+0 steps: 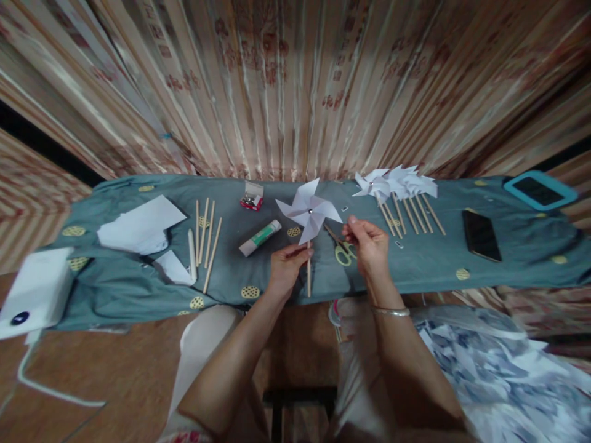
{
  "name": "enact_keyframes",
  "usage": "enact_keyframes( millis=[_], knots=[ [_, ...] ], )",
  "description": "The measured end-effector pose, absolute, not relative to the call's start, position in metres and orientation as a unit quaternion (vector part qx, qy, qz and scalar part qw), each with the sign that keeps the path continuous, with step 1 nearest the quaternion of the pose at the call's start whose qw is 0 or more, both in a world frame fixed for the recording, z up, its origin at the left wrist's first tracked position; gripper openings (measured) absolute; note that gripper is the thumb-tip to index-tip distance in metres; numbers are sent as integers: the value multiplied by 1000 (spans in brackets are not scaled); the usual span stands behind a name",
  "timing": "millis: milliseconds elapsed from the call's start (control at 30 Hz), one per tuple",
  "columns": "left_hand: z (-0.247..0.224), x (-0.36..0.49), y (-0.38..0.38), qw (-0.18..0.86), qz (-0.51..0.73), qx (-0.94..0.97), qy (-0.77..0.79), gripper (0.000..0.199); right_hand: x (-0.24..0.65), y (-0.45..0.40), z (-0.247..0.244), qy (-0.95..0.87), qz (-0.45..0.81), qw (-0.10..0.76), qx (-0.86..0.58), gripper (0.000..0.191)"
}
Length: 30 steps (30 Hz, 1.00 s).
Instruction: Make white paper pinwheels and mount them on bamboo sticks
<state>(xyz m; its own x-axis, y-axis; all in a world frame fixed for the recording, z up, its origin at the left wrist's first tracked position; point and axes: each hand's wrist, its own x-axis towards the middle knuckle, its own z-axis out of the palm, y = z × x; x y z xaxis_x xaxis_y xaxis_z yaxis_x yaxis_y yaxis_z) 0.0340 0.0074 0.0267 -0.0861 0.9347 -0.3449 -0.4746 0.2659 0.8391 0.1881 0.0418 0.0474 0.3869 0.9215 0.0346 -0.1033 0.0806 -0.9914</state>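
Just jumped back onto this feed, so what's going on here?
A person's left hand grips the stick of a white paper pinwheel upright, while the right hand, fingers pinched, is beside one blade's tip. More pinwheels lie in a row to the right. Left of the hands are loose sticks, a green-labelled tube and an open red box.

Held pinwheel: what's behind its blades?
Cloth shows between the blades; the wooden stick emerges below, held in the left hand. The blades cover the stick's top.
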Motion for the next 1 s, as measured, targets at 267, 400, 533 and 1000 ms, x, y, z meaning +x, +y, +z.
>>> enact_keyframes(
  millis=[267, 400, 533, 1000],
  knots=[
    [25, 39, 5, 646, 533, 252, 484, 38, 194, 50, 44, -389, 389, 633, -545, 36],
    [25, 38, 5, 642, 535, 257, 485, 37, 189, 49, 46, -379, 401, 633, -542, 32],
    [26, 37, 6, 633, 541, 264, 487, 37, 188, 48, 47, -378, 411, 623, -548, 31],
    [24, 36, 8, 623, 546, 248, 501, 33, 178, 39, 48, -400, 441, 581, -555, 32]
  ],
)
